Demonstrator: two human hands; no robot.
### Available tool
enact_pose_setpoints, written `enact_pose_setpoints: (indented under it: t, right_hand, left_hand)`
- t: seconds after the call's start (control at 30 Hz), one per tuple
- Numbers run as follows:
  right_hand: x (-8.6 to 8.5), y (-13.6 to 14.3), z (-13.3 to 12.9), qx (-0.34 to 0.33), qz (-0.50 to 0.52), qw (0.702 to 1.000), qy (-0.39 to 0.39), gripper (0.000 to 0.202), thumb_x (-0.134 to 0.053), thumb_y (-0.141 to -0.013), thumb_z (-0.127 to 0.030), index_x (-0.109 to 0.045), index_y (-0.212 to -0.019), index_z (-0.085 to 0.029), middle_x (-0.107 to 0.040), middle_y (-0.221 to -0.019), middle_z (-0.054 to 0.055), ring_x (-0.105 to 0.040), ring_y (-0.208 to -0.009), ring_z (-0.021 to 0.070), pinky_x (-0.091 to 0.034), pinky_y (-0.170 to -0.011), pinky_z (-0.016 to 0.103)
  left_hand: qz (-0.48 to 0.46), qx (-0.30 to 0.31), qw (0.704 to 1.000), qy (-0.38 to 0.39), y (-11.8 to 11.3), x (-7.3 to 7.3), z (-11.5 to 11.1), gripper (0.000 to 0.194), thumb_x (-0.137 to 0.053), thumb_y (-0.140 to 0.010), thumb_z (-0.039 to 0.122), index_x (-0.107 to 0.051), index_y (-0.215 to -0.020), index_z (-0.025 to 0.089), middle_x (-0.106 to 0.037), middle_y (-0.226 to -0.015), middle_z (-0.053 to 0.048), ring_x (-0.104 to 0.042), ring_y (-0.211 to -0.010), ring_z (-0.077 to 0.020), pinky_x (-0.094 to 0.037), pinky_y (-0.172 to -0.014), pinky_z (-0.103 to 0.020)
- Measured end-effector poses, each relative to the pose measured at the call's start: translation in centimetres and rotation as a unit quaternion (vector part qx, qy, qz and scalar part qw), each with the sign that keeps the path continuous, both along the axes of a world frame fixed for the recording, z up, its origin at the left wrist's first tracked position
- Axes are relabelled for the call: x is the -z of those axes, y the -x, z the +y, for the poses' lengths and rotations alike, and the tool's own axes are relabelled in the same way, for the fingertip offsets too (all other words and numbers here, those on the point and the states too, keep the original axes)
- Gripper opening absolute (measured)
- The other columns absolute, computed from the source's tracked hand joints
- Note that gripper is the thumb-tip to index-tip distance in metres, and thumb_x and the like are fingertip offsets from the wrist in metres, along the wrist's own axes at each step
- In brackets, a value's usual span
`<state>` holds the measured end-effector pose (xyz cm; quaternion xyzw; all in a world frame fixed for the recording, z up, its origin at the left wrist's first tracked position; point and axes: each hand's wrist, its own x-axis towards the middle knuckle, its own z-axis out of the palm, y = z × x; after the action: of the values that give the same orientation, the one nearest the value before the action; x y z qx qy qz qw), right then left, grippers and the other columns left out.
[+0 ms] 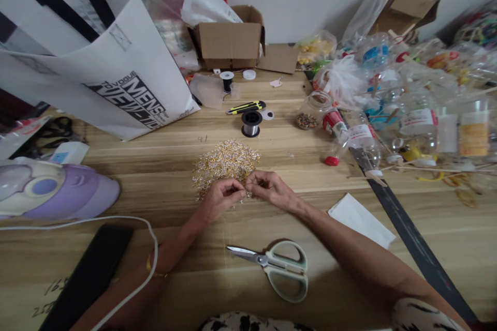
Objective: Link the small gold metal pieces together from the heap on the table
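Observation:
A heap of small gold and silver bead-like pieces [225, 160] lies mid-table. At its near edge my left hand [225, 194] and my right hand [269, 189] almost meet, each pinching with thumb and forefinger. What sits between the fingertips is too small to make out; a few tiny shiny pieces show just below them. Closer to me rest open-bladed scissors with pale green handles [274, 269]. Beyond the heap stands a spool of silvery wire [251, 124], with a yellow and black utility knife [246, 107] behind it.
On the left are a white shopping bag [128, 77], a purple and cream appliance [77, 191], a white cable [153, 240] and a black flat object [89, 274]. A cardboard box [231, 41] stands at the back. Plastic bottles [417, 124] and folded white paper [361, 220] occupy the right.

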<state>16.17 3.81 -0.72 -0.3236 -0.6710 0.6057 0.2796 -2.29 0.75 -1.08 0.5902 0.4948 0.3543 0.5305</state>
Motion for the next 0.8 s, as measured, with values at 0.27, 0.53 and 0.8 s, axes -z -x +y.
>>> enact_pose_setpoints:
  t: [0.27, 0.53, 0.8]
  right_hand:
    - [-0.44, 0.21, 0.28, 0.008, 0.034, 0.998, 0.061, 0.032, -0.060, -0.081, -0.046, -0.055, -0.078, -0.014, -0.049, -0.062, -0.003, -0.047, -0.053, 0.0075, -0.043, -0.050, 0.018]
    - [-0.03, 0.44, -0.04, 0.004, 0.052, 0.996, 0.071, 0.032, -0.060, -0.081, -0.046, -0.054, -0.080, -0.014, -0.049, -0.062, -0.003, -0.047, -0.052, 0.0071, -0.042, -0.048, 0.018]
    - [-0.09, 0.50, -0.44, 0.013, 0.039, 0.999, 0.014, 0.026, -0.054, -0.086, -0.040, -0.052, -0.082, -0.015, -0.045, -0.060, -0.005, -0.038, -0.052, 0.0063, -0.030, -0.048, 0.018]
  left_hand:
    - [-0.061, 0.005, 0.997, 0.050, 0.14, -0.35, 0.03, 0.015, -0.064, -0.075, 0.029, -0.064, -0.072, 0.014, -0.061, -0.064, 0.001, -0.054, -0.061, -0.0108, -0.044, -0.061, -0.022]
    - [-0.095, 0.006, 0.993, 0.063, -0.01, -0.76, 0.04, 0.015, -0.069, -0.069, 0.027, -0.063, -0.069, 0.013, -0.060, -0.062, 0.002, -0.052, -0.058, -0.0094, -0.041, -0.058, -0.021]
    - [-0.086, -0.014, 0.993, 0.085, -0.12, -0.86, 0.01, 0.016, -0.069, -0.067, 0.026, -0.061, -0.065, 0.013, -0.058, -0.056, 0.002, -0.051, -0.054, -0.0086, -0.040, -0.055, -0.020]
